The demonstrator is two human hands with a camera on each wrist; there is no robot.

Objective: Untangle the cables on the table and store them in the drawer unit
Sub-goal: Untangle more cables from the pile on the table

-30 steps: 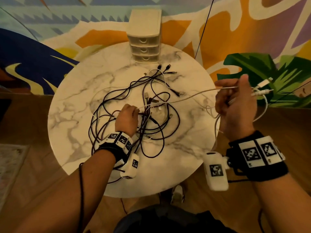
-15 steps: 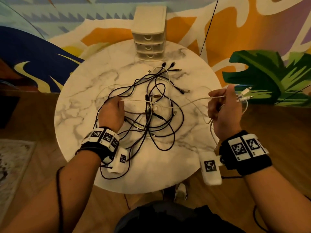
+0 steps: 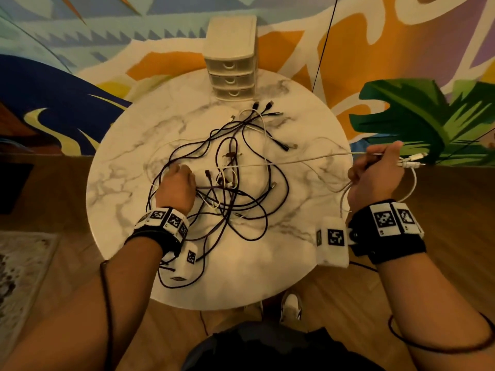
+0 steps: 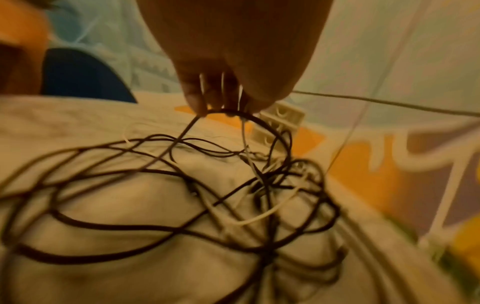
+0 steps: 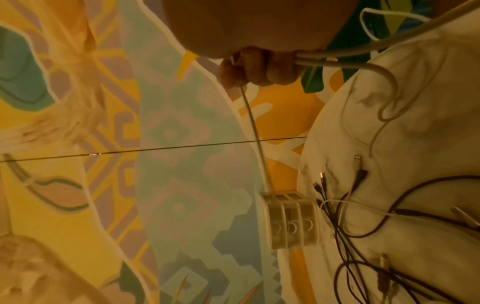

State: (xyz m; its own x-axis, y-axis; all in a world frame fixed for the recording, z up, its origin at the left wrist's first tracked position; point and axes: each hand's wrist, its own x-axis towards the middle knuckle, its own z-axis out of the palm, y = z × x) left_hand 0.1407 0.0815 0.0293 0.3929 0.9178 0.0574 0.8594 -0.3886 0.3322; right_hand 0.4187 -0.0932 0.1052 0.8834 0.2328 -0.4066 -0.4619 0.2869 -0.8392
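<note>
On the round white marble table [image 3: 120,199], the left hand [image 3: 175,190] pinches strands of the tangled black and white cables [image 3: 235,188] with curled fingers. The right hand [image 3: 375,175], past the table's right edge, grips a thin white cable [image 3: 294,160] stretched taut from the tangle. The small white three-drawer plastic unit [image 3: 231,73] stands at the table's far edge, drawers closed.

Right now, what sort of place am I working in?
Probably a lounge or café-like room, not a workshop: a round marble table, a bright painted mural wall behind it, wood flooring, and a rug at the edge.
</note>
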